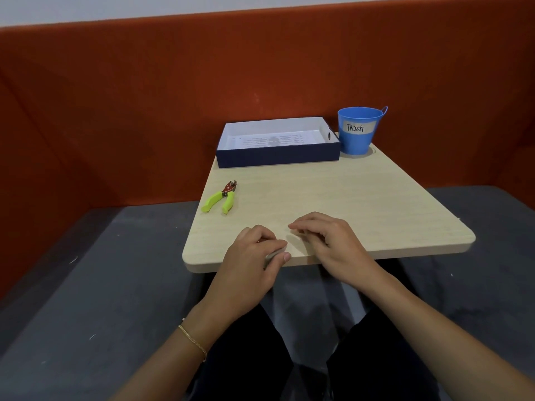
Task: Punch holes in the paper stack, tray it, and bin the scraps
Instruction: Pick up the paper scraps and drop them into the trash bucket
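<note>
The printed paper stack (275, 139) lies flat inside the navy tray (278, 158) at the table's far edge. A blue bucket labelled "Trash" (359, 131) stands just right of the tray. The hole punch (221, 198), with lime-green handles, lies at the table's left side, well apart from both hands. My left hand (252, 273) is at the table's front edge, thumb and forefinger pinched on a small pale paper scrap (274, 254). My right hand (327, 241) rests beside it with bent fingertips on the tabletop and nothing visible in it.
The small light-wood table (362, 204) has rounded corners and a front edge just under my hands. An orange padded wall rises behind it. Grey cushioned seating (86, 285) lies on both sides, and my legs in dark trousers are below.
</note>
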